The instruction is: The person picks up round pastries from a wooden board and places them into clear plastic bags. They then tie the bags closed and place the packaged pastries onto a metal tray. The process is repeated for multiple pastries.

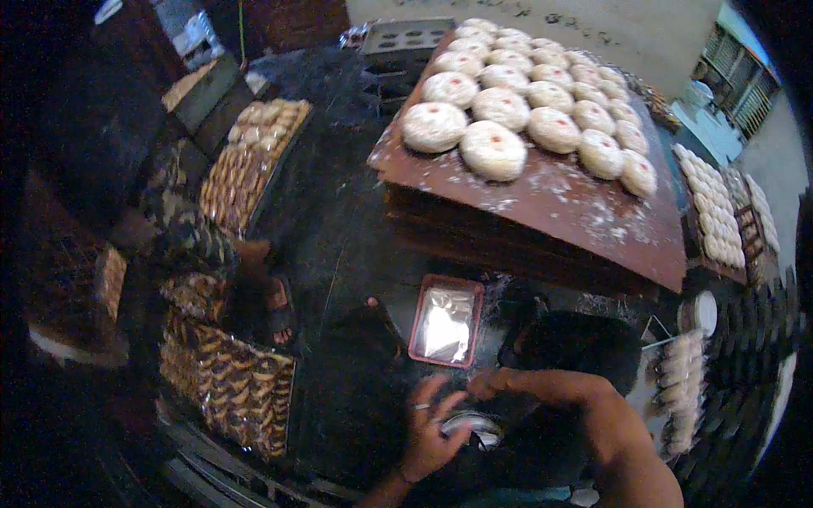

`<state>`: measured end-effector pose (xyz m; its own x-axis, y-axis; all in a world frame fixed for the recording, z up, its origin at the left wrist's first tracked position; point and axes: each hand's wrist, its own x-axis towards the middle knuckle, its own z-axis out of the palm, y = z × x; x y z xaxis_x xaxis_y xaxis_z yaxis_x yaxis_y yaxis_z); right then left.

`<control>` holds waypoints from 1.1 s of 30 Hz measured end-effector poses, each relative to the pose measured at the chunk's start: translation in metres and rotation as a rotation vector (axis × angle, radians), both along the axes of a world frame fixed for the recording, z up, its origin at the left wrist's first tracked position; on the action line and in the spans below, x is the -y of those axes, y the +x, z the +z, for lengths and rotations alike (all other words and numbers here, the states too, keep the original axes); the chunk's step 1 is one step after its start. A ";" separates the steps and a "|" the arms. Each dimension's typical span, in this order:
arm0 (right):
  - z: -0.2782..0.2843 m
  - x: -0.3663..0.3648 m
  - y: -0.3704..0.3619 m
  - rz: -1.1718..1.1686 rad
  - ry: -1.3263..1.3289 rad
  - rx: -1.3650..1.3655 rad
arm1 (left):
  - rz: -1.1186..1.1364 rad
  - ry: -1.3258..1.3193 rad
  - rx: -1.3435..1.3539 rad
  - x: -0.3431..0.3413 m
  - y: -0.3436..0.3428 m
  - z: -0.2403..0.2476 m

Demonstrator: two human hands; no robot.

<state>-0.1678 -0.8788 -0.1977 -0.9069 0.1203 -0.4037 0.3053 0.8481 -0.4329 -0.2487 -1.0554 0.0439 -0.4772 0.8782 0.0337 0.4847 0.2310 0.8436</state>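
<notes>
My left hand (pixel 434 432), with a ring on one finger, is raised low in the middle with its fingers spread. Close by its thumb lies a shiny white and silvery rounded thing (pixel 476 426); its kind I cannot make out, nor whether the thumb touches it. My right hand (pixel 489 383) reaches in from the right, just beyond that thing, its fingers blurred and dim. Ahead of both hands a pink plastic basket (pixel 413 334) sits on the dark floor, holding a stack of clear, glossy plastic sheets or bags (pixel 447 326).
A brown board (pixel 542 207) bears rows of floured round buns (pixel 500 110) with red dots. At left are trays of packed pastries (pixel 233 389) and rolls (pixel 254 152), beside a person's sandalled foot (pixel 278 309). More buns (pixel 716 212), a white tub (pixel 701 313) and wrapped buns (pixel 680 389) stand right.
</notes>
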 end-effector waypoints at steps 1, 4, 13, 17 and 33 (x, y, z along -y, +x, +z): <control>0.018 -0.015 0.015 -0.072 -0.026 -0.057 | -0.170 0.029 0.307 -0.014 0.024 -0.010; 0.073 -0.031 0.037 -0.150 -0.183 -0.245 | -0.156 -0.098 1.183 -0.027 0.062 -0.017; 0.326 0.012 0.164 0.348 -0.146 -0.590 | -0.510 0.083 1.446 -0.085 0.021 0.060; 0.326 0.018 0.180 0.118 -0.202 -0.803 | -0.595 0.262 1.378 -0.081 0.049 0.089; 0.308 0.019 0.118 -0.134 -0.470 -0.686 | 0.215 0.702 1.399 -0.061 0.066 0.021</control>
<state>-0.0499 -0.8974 0.1108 -0.9595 0.2016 0.1970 -0.0694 0.5083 -0.8584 -0.1831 -0.9942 0.0648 -0.5864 0.7925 -0.1677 -0.7266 -0.4231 0.5414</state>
